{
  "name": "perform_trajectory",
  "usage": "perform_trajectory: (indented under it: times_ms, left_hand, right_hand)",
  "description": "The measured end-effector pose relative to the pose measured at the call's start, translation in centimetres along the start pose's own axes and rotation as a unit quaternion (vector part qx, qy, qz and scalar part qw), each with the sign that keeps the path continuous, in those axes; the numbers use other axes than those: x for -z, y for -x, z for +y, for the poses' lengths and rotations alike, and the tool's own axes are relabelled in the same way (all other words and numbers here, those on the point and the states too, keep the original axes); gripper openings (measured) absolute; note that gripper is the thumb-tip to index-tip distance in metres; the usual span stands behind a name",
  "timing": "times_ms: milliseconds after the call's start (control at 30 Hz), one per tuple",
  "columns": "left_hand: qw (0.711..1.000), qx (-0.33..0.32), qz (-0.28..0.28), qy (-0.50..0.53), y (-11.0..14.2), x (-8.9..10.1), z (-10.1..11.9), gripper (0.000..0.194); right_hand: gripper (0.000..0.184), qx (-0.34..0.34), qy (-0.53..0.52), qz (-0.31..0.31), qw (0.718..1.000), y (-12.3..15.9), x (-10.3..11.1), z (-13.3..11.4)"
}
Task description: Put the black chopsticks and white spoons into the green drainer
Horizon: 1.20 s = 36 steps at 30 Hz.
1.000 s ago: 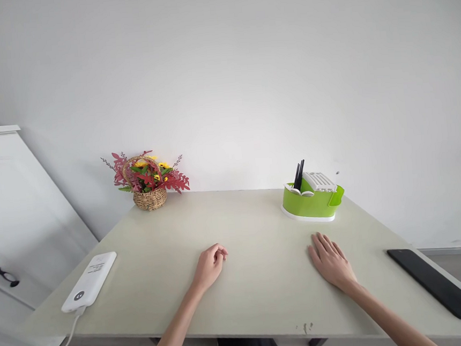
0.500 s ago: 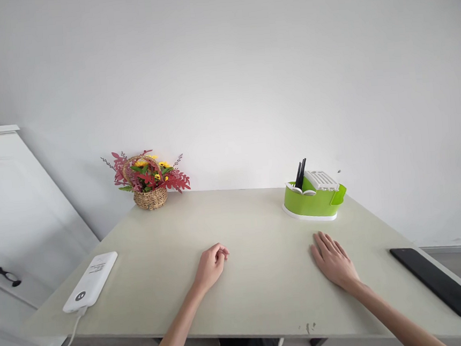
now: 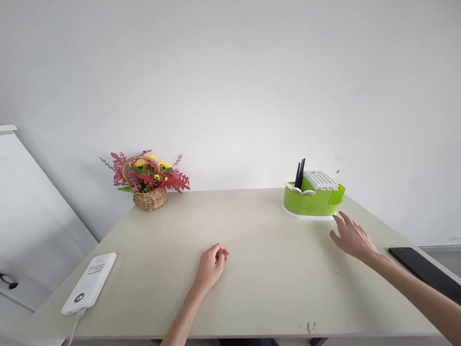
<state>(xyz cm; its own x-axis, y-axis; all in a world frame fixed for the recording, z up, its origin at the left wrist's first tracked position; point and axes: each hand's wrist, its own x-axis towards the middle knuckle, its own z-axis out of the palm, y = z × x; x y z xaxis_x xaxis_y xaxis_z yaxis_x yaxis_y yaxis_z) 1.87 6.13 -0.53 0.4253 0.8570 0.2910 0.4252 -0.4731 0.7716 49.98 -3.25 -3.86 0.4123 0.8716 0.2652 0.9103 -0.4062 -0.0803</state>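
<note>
My left hand (image 3: 211,263) rests on the table with its fingers curled in; whether anything is inside them is hidden. Raised over the right side of the table, my right hand (image 3: 353,236) has its fingers apart and holds nothing. Its fingertips appear close to the front right base of a green utensil holder (image 3: 312,203); I cannot tell if they touch it. The holder has a white base and a slotted white top (image 3: 320,179). Black chopsticks (image 3: 300,173) stand in it, beside white spoon-like pieces (image 3: 296,190).
A wicker basket (image 3: 150,199) of artificial flowers stands at the back left. At the left edge lies a white power bank (image 3: 89,285) with a cable (image 3: 70,340) hanging off. A dark flat tablet-like object (image 3: 439,278) lies at the right edge. A white cabinet (image 3: 20,213) stands left.
My right hand has lifted off the table and moved forward and right, closer to the green holder. My left hand has stayed in place.
</note>
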Motion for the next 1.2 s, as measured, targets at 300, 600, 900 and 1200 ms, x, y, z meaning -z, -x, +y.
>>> perform_trajectory:
  times_ms: [300, 600, 900, 1200]
  left_hand:
    - [1.000, 0.006, -0.002, 0.001, 0.0, 0.0, -0.1, 0.025]
    - [1.000, 0.008, -0.007, 0.006, 0.0, -0.2, -0.4, 0.024]
    - [1.000, 0.007, -0.001, 0.010, 0.0, 0.0, 0.2, 0.023]
    - [1.000, 0.002, 0.001, 0.010, 0.0, 0.0, -0.1, 0.024]
  right_hand:
    - [0.091, -0.009, 0.000, 0.003, 1.000, -4.0, -0.1, 0.1]
    - [0.087, -0.040, -0.006, -0.032, 0.999, -4.3, -0.4, 0.3]
    - [0.089, -0.004, 0.004, -0.044, 0.999, -4.1, 0.3, -0.2]
    - [0.086, 0.017, 0.016, -0.039, 0.999, -3.3, 0.8, -2.0]
